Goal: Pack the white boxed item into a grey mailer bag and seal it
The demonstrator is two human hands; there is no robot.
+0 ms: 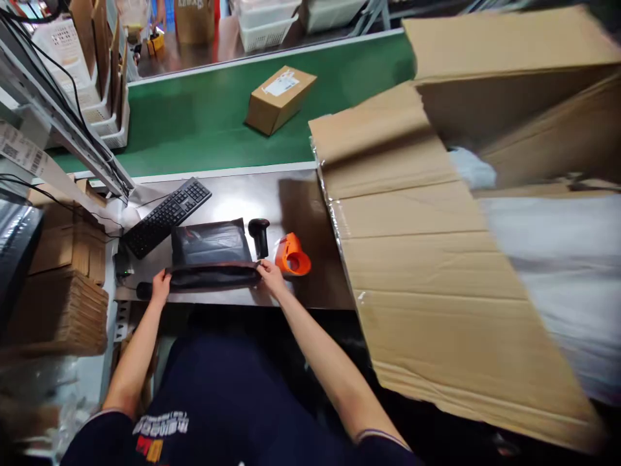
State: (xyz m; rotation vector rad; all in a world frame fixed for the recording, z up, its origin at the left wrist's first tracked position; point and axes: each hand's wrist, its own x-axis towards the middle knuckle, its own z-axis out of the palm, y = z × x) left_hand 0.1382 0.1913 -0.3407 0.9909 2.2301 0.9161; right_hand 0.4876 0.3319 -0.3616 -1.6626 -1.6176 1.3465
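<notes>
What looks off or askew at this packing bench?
Nothing damaged or spilled. The small carton lies skewed on the green belt. The keyboard sits diagonal. Both hands, left hand and right hand, hold the black poly bag at its folded edge.

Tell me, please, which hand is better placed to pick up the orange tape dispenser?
The right hand, probably. It rests on the right end of the black bag, just beside the tape dispenser. The left hand holds the bag's far left end.

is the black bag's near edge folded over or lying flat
Folded over: the black bag has its near edge doubled into a thick band, pinched at its ends by the left hand and right hand.
</notes>
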